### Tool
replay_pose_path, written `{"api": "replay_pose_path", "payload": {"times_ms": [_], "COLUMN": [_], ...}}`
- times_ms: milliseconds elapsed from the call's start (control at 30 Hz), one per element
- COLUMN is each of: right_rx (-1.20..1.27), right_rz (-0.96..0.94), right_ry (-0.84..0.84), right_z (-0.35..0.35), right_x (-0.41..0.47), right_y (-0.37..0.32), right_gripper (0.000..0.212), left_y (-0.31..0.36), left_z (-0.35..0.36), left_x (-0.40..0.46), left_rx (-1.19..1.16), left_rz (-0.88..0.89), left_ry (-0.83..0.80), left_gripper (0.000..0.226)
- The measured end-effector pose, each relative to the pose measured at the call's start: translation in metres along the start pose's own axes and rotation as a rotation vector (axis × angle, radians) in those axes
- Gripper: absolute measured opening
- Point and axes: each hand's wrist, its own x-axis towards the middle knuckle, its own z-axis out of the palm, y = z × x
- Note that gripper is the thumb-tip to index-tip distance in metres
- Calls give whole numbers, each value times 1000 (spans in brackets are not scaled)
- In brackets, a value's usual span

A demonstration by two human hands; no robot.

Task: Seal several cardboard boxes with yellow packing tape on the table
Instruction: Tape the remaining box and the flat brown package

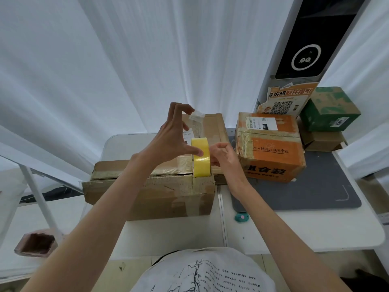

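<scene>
The left hand, at the centre of the frame, has its grip split two ways; the fingertips pinch the free end of a clear strip of tape lifted toward the top of the picture, while the thumb presses the near face of the bright yellow roll of packing tape; the right hand, just right of it, has its fingers curled against the roll's far side, steadying it (how firmly it holds, the view does not settle); the roll stands on edge on top of the long brown cardboard box that fills the middle of the frame, near that box's right end, where older glossy tape already crosses the flaps.

Outward from there, an orange printed cardboard box with a white label sits to the right on a grey mat; a green cardboard box is stacked on a smaller brown one toward the upper right; a small teal object lies on the white worktop below the mat.

The risk, as I judge it, is in the raised strip; held slack and high, it could fold back and stick to itself or to the fingers; an uneven pull might tear it narrow or lay it crooked across the seam; and if the right hand's hold eases, the roll could tip or run off the box end.
</scene>
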Motion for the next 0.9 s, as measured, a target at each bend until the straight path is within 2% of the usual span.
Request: {"api": "replay_pose_path", "payload": {"times_ms": [67,200,367,433,600,633,700,800,900], "right_rx": [-3,30,-9,-23,-23,-22,-28,-27,-25], "right_rz": [56,59,-2,-20,-39,-42,-55,-73,-86], "right_ry": [-54,-58,-70,-75,-38,-38,-52,-55,-55], "right_z": [9,14,12,15,14,13,13,17,19], "right_x": [-2,-7,-14,-18,-21,-22,-24,-26,-26], "right_y": [-7,-12,-14,-14,-9,-8,-8,-10,-12], "right_gripper": [39,44,41,40,36,36,37,36,36], "left_y": [0,0,10,14,19,21,25,29,36], "left_z": [-2,-13,-26,-24,-26,-31,-37,-33,-23], "left_x": [0,-4,-4,-4,0,1,1,-3,-6], "left_rx": [13,-26,-223,-254,-390,-407,-344,-123,98], "left_rz": [6,-21,-121,-139,-196,-222,-253,-191,-173], "left_ry": [6,-44,-12,37,293,281,152,-53,-176], "left_gripper": [107,102,64,52,32,31,33,48,55]}}
